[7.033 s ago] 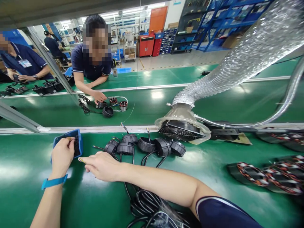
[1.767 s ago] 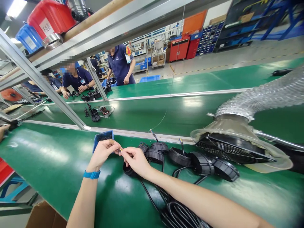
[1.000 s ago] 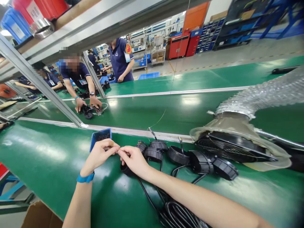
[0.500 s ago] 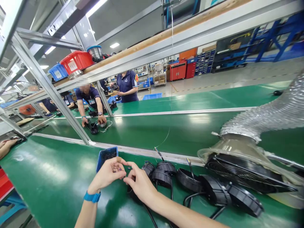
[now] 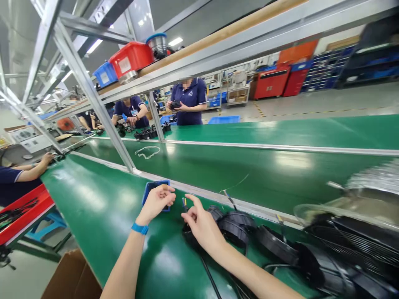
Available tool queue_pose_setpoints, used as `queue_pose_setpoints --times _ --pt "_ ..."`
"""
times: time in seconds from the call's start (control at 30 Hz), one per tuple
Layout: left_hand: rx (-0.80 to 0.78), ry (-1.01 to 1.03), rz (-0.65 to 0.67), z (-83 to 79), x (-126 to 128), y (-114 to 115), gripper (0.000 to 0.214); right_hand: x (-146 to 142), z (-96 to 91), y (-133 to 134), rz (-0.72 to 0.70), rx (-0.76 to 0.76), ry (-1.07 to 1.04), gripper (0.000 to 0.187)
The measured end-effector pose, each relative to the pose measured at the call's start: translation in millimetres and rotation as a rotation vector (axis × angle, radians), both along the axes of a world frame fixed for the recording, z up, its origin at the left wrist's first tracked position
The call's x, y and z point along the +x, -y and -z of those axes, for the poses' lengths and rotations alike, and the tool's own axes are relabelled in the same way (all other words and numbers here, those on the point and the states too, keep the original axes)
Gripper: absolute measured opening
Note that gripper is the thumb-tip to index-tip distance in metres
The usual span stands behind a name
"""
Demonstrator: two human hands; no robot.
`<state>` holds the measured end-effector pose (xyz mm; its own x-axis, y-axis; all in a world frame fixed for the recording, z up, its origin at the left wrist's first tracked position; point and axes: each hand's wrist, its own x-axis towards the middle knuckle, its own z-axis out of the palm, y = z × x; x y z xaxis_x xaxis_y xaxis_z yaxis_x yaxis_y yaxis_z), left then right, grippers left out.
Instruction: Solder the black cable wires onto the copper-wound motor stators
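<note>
My left hand (image 5: pixel 157 202), with a blue band (image 5: pixel 139 228) at its wrist, is over the near side of a small blue bin (image 5: pixel 149 192). Its fingers are curled toward the thumb; whatever they pinch is hidden. To the right, my right hand (image 5: pixel 202 226) has the index finger raised, with the thumb and other fingers closed around a black cable's end. Thin blue and yellow wires (image 5: pixel 184 202) stick up from it. Partly behind that hand sits a round black housing (image 5: pixel 188 234), its cable trailing toward me. The two hands are apart.
Several round black housings (image 5: pixel 238 226) with cables line the bench's right side, beside a clear-hooded fan (image 5: pixel 349 241). A metal post (image 5: pixel 102 116) rises left. Co-workers (image 5: pixel 190 101) stand across the green conveyor (image 5: pixel 212 166). A red tray (image 5: pixel 28 211) and cardboard box (image 5: pixel 71 276) are lower left.
My hands have separated after meeting fingertip to fingertip. Wires now show at my right fingers. The view has swung left; the co-worker across has drawn back from the conveyor.
</note>
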<state>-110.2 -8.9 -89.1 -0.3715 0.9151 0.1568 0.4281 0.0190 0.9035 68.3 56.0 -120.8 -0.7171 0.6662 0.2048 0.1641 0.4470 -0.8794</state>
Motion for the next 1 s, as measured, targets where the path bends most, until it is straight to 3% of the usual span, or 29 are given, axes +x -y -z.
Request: queue_pose_setpoints --times 0.1,0.2,0.47,0.7,0.77,0.87,0.93,1.0 --pt "0.017 -0.184 -0.198 16.7 -15 -5 0.024 3 0.0 -9 0.051 0.071 0.073 0.052" --pt "0.032 -0.29 -0.262 27.3 -23 -7 0.021 10 -4.7 -19 0.097 0.132 0.163 0.052" --pt "-0.015 -0.601 -0.252 25.4 -32 -5 0.012 22 -20.1 -37 0.156 0.217 0.35 0.054" --pt "-0.205 -0.617 -0.221 45.6 -42 -6 0.025 23 -3.4 -38 -0.009 0.389 0.313 0.051" --pt "-0.239 -0.673 -0.199 48.9 -43 -6 0.026 25 -8.0 -32 -0.039 0.495 0.336 0.052" --pt "-0.27 -0.766 -0.181 46.6 -41 -3 0.023 30 -33.1 -7 -0.076 0.715 0.343 0.049" --pt "-0.274 -0.783 -0.191 43.6 -38 -1 0.02 33 -56.2 20 -0.222 0.747 0.336 0.044" --pt "-0.269 -0.798 -0.2 40.6 -35 1 0.018 37 -75.9 53 -0.468 0.697 0.35 0.039"
